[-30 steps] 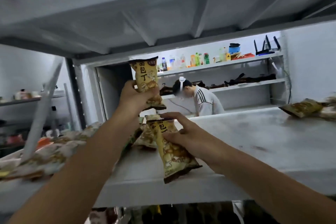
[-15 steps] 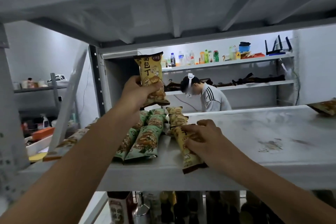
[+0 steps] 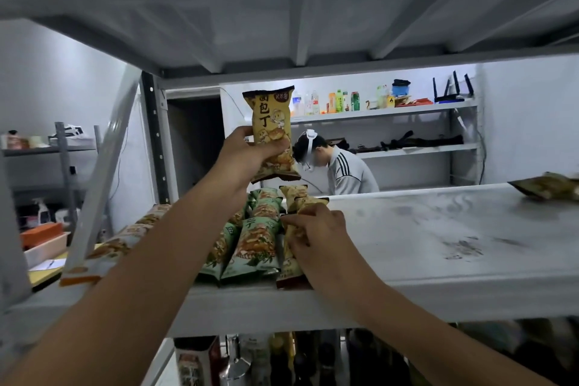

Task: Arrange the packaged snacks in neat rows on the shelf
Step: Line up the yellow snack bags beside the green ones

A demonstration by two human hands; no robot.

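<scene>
My left hand (image 3: 247,155) grips a yellow snack pack (image 3: 272,122) upright, raised above the white shelf (image 3: 438,247). My right hand (image 3: 319,238) lies on a yellow pack (image 3: 289,273) flat at the shelf's front edge, fingers curled on its upper end. Behind it two more yellow packs (image 3: 297,196) continue the row. Left of that lie rows of green packs (image 3: 257,244). Orange-and-white packs (image 3: 125,241) lie in a row further left, partly hidden by my left arm.
A loose yellow pack (image 3: 548,186) lies at the shelf's far right. A slanted shelf brace (image 3: 103,178) rises at the left. Bottles and cans (image 3: 238,360) stand on the shelf below. A person (image 3: 344,166) bends over behind the rack, in front of wall shelves (image 3: 391,110).
My right hand has laid its yellow pack flat at the shelf's front edge, in line with the yellow row. My left hand still holds its pack up. The view has shifted left.
</scene>
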